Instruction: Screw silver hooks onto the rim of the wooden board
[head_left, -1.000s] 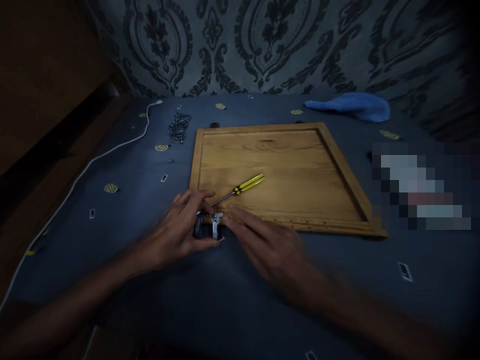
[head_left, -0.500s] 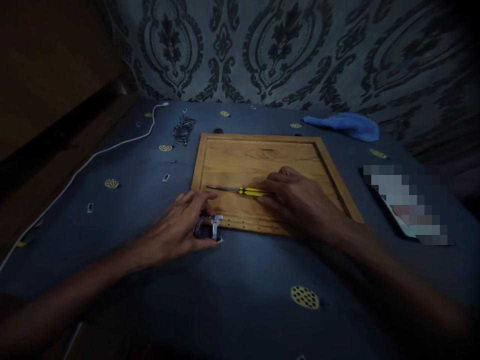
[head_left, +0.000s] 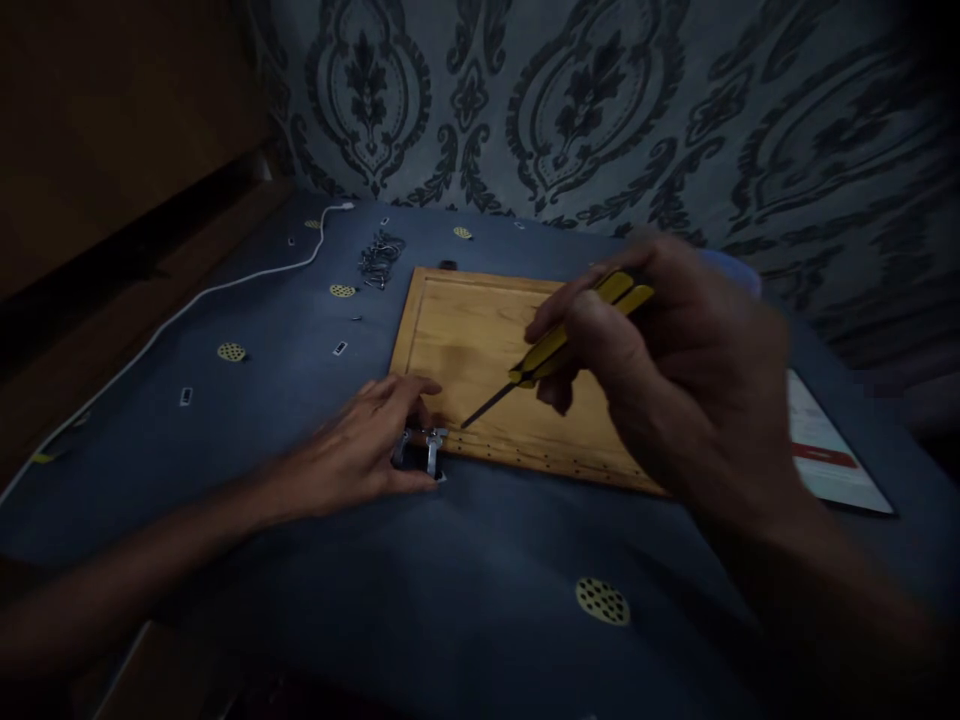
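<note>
A wooden panel (head_left: pixel 480 330) with a raised frame lies flat on a blue patterned cloth (head_left: pixel 420 580). My left hand (head_left: pixel 360 450) rests at the panel's near left corner, its fingers closed round a small metal hinge (head_left: pixel 429 447) held against the frame edge. My right hand (head_left: pixel 667 350) is raised above the panel and grips a yellow-handled screwdriver (head_left: pixel 555 340). The dark shaft slants down to the left, with its tip just above the frame near the hinge. A row of small holes runs along the panel's near edge.
A pile of metal hardware (head_left: pixel 379 255) lies beyond the panel's far left corner. A white cable (head_left: pixel 225 290) runs along the cloth's left side. A printed card (head_left: pixel 825 450) lies at the right. Patterned wallpaper stands behind; a dark wooden surface is at the left.
My right hand went from the hinge to the screwdriver lying on the panel, took it up, and now holds it raised with its tip aimed at the hinge. The left hand stayed put.
</note>
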